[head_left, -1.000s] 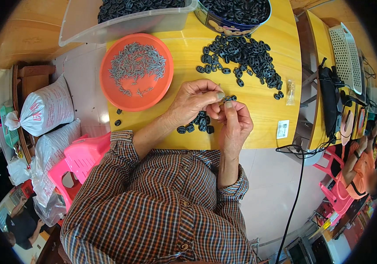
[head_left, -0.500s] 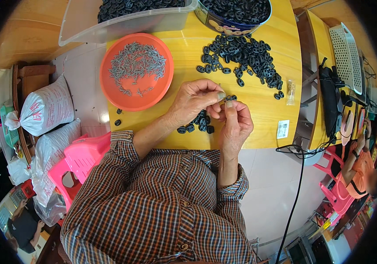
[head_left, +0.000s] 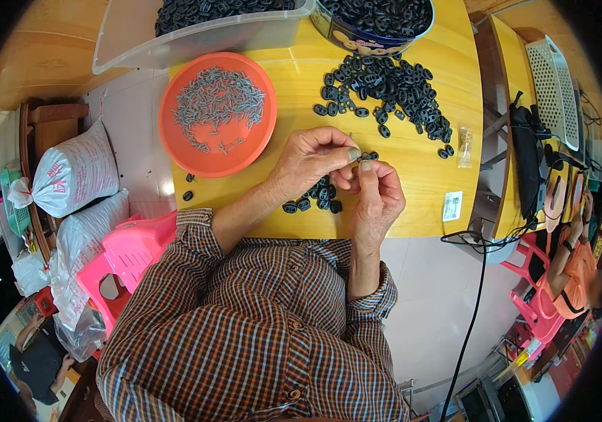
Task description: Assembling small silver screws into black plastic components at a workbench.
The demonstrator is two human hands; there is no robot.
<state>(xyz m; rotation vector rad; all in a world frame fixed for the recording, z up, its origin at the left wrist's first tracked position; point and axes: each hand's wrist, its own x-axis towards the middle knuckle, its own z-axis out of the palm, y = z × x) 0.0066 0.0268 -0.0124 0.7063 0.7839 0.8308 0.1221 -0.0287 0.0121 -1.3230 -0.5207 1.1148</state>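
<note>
Above the yellow table, my left hand (head_left: 309, 160) and my right hand (head_left: 377, 198) meet with fingertips almost touching. My right hand pinches a small black two-holed oval piece (head_left: 370, 155) between thumb and fingers. The thumb and fingers of my left hand are pressed together beside that piece; what they hold is too small to make out. Under my hands lies a small group of black pieces (head_left: 304, 205), partly hidden by them. To the left, an orange-red round tray (head_left: 263, 141) carries many small grey metal pins (head_left: 220, 98).
A loose heap of black pieces (head_left: 406, 91) spreads beyond my right hand. Behind stand a clear plastic bin (head_left: 195, 48) and a round tin (head_left: 367, 48), both full of such pieces. A small clear packet (head_left: 464, 148) and white label (head_left: 452, 206) lie at right. A black cable (head_left: 471, 309) hangs past the table edge.
My hands keep nearly the same place and pinch. At the far left and right edges, the other people have shifted slightly.
</note>
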